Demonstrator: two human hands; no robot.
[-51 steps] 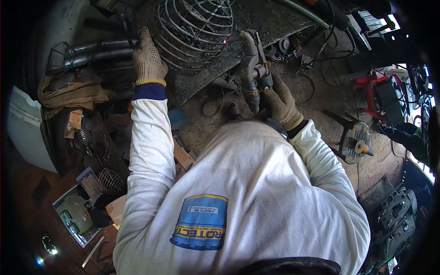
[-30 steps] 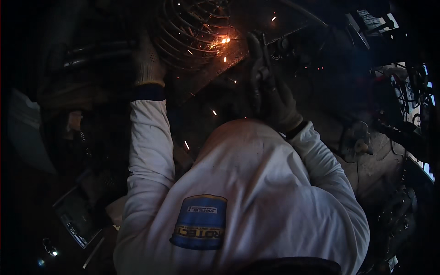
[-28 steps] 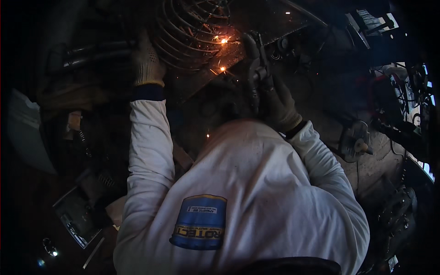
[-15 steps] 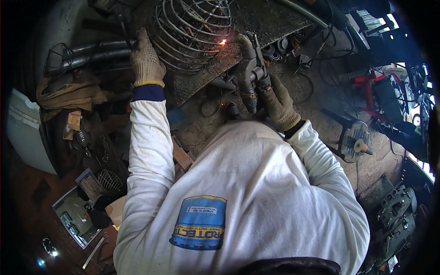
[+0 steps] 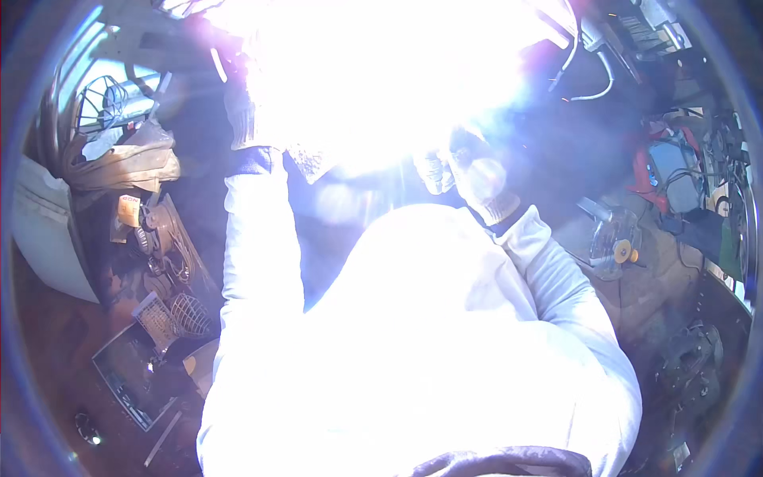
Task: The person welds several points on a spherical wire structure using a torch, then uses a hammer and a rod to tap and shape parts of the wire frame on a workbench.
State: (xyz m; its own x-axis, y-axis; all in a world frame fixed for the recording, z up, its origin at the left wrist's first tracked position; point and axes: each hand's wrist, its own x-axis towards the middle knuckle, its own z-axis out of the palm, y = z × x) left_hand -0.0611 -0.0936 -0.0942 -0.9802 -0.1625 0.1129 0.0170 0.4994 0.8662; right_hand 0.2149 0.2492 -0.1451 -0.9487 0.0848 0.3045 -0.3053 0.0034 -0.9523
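A blinding white welding glare covers the upper middle and hides the wire cage and most of the work. My left hand (image 5: 242, 123), in a knitted glove, is at the glare's left side, closed around a thin-handled tool (image 5: 218, 65); its head is washed out. On the right, my gloved right hand (image 5: 489, 187) is closed on a welding holder, its tip lost in the light. Beside that hand shows the lower end of a thick pipe-like metal piece (image 5: 433, 171). A rough corner of the metal plate (image 5: 308, 161) sticks out below the glare.
At the left lie a crumpled brown cloth (image 5: 119, 165), a small box (image 5: 128, 209) and a wire basket (image 5: 191, 316). A round-based machine part (image 5: 616, 248) is on the floor at the right, near a red-framed object (image 5: 648, 171). Dark castings (image 5: 691, 366) lie lower right.
The small orange glow at the cage has become a bright arc, washing out the work, my sleeves and shirt. Both hands stay in nearly the same place.
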